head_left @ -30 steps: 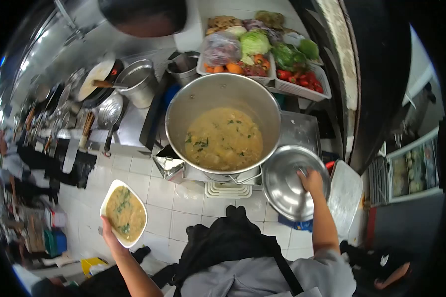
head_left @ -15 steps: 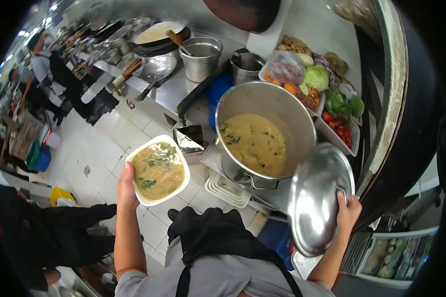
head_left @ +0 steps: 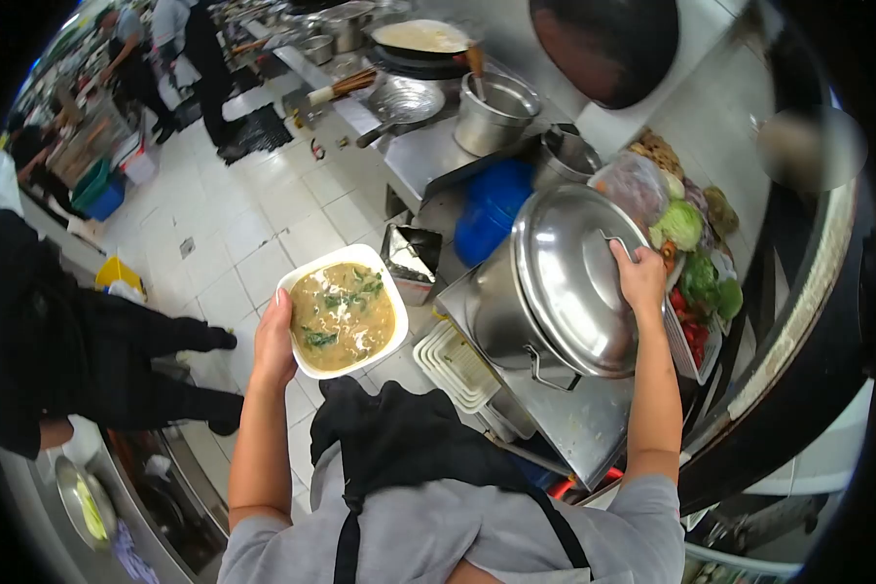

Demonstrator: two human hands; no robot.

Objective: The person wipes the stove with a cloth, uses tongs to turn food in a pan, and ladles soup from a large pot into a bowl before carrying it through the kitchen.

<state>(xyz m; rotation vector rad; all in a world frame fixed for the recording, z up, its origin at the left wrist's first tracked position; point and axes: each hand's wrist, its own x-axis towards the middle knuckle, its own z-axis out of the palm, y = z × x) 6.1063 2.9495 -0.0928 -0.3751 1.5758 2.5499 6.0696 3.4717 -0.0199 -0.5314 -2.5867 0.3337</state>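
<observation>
My left hand (head_left: 275, 341) grips the side of a white bowl (head_left: 400, 329) filled with thick yellowish soup (head_left: 346, 316) and dark green leaves. By its handle, my right hand (head_left: 641, 277) holds a round steel lid (head_left: 565, 263). The lid lies over the mouth of a large steel stockpot (head_left: 496, 316), hiding what is inside. That pot stands on a steel counter to my right, its side handle (head_left: 552, 373) facing me. An open square tin (head_left: 411, 258) sits between bowl and pot.
Vegetables (head_left: 686, 229) fill trays behind the pot. White trays (head_left: 457, 365) are stacked low beside the counter. A smaller steel pot (head_left: 496, 112), a spider ladle (head_left: 406, 100) and a wok (head_left: 420, 44) stand farther back. A person in black (head_left: 88, 331) is at left; others work beyond.
My right hand has brought the lid from beside the stockpot onto its mouth, covering the soup inside. The bowl stays in my left hand. The view has turned left.
</observation>
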